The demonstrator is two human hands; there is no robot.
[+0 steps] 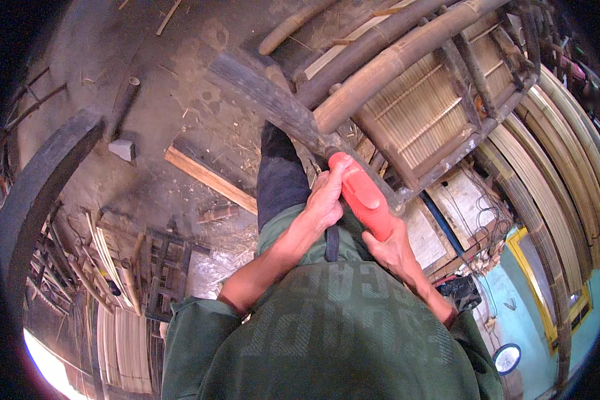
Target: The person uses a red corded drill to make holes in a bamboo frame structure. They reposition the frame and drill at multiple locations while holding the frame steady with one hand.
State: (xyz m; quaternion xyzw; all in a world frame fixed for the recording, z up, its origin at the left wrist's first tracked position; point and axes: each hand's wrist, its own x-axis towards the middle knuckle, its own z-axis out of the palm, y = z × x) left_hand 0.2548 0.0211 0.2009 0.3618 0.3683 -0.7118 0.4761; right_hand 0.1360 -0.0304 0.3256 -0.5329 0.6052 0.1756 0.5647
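Both my hands are on a smooth red-orange casing (361,193), long and rounded, whose exact kind I cannot make out. My left hand (327,200) is closed against its front end, with the thumb along the top. Around the rear end, my right hand (389,245) is wrapped. The front end points away from me, close to where a dark wooden beam (267,100) meets a thick bamboo pole (393,63). Whether it touches the wood there, I cannot tell.
A framed slatted bamboo panel (413,107) stands right of the poles. Long bundled bamboo strips (547,180) curve along the right side. On the dirt floor lie a sawn plank (207,179) and a small pale block (121,150). A dark curved beam (43,180) rises at left.
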